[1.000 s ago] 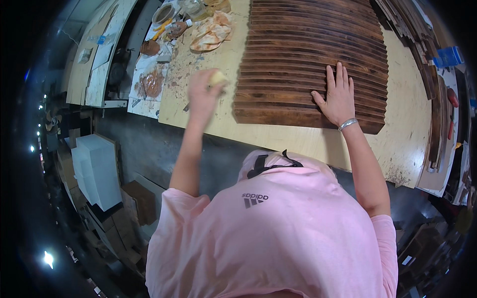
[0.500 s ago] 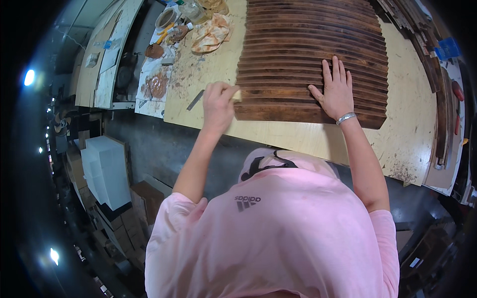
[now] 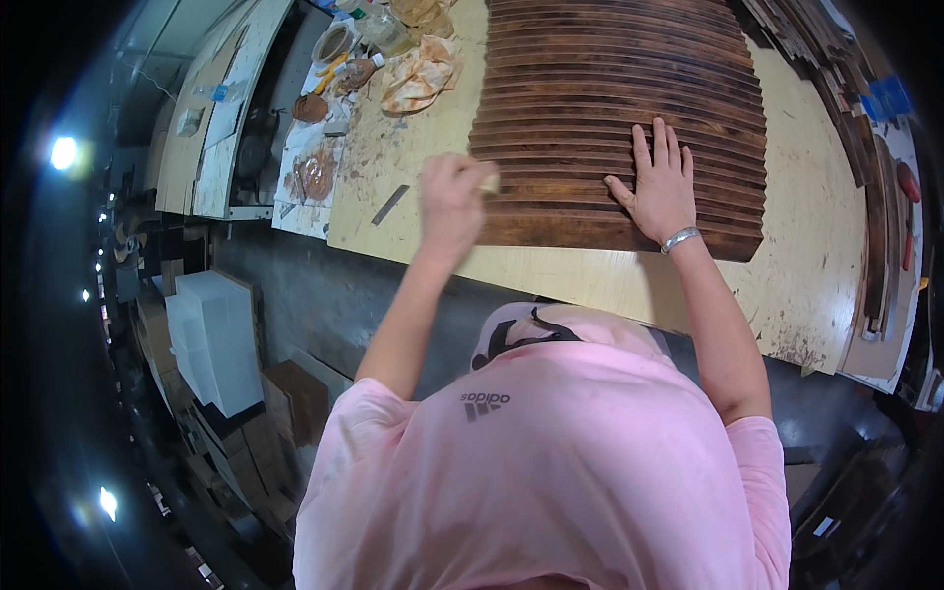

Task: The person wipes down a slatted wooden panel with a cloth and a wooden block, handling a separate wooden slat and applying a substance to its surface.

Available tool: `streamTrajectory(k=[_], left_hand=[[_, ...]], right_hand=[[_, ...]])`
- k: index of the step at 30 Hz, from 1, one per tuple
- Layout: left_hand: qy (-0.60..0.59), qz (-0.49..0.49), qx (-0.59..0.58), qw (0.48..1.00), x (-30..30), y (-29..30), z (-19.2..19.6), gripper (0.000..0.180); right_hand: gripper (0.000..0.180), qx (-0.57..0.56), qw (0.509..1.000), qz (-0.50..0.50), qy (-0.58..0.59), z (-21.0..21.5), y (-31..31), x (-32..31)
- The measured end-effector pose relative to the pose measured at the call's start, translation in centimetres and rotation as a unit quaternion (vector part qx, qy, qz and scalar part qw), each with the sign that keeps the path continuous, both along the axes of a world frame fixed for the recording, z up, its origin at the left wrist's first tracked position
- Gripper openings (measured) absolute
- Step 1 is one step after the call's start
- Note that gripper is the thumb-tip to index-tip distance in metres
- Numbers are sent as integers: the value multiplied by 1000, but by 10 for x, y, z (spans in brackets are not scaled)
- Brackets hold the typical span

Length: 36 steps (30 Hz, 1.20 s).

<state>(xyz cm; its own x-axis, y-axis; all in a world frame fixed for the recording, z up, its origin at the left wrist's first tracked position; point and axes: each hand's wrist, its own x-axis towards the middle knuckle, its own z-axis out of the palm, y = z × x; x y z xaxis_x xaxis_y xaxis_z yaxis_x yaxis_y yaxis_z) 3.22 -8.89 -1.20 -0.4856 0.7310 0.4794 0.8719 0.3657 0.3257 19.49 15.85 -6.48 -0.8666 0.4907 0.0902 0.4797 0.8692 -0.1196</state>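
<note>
A dark brown slatted wood panel (image 3: 590,103), with ridged rows running across it, lies on a pale worktable (image 3: 806,265). My left hand (image 3: 452,205), slightly blurred, is closed on a small pale yellow pad (image 3: 491,184) at the panel's near left edge. Whether the pad is a sponge or folded sandpaper I cannot tell. On the panel's near right part, my right hand (image 3: 662,193) rests flat with fingers spread, holding nothing. A metal bracelet (image 3: 679,239) circles that wrist. Left of my left hand lies a flat grey metal strip (image 3: 390,205).
Crumpled stained paper (image 3: 418,76), a clear jar (image 3: 386,32) and a yellow-handled tool (image 3: 330,74) crowd the table's far left. Dark wood strips (image 3: 836,98), a blue object (image 3: 888,98) and a red-handled tool (image 3: 907,182) line the right. A white box (image 3: 211,339) stands at lower left.
My left hand has moved right with the pale pad, from beside the panel's left edge to over it. My right hand stays flat on the panel; the whole view has shifted slightly.
</note>
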Motion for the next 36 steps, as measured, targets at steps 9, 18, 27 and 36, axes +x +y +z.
streamTrajectory(k=[9, 18, 27, 36], left_hand=[[19, 72, -29, 997, -42, -3, -2, 27], [-7, 13, -107, 994, -56, 71, -14, 28], [-29, -69, -33, 997, -45, 122, -11, 28], [8, 97, -191, 977, -99, 67, 6, 23]], right_hand=[[88, -15, 1000, 0, 0, 0, 4, 4], [88, -24, 1000, 9, -3, 7, 5, 4], [88, -15, 1000, 15, -16, 9, 0, 2], [88, -17, 1000, 11, -9, 9, 2, 3]])
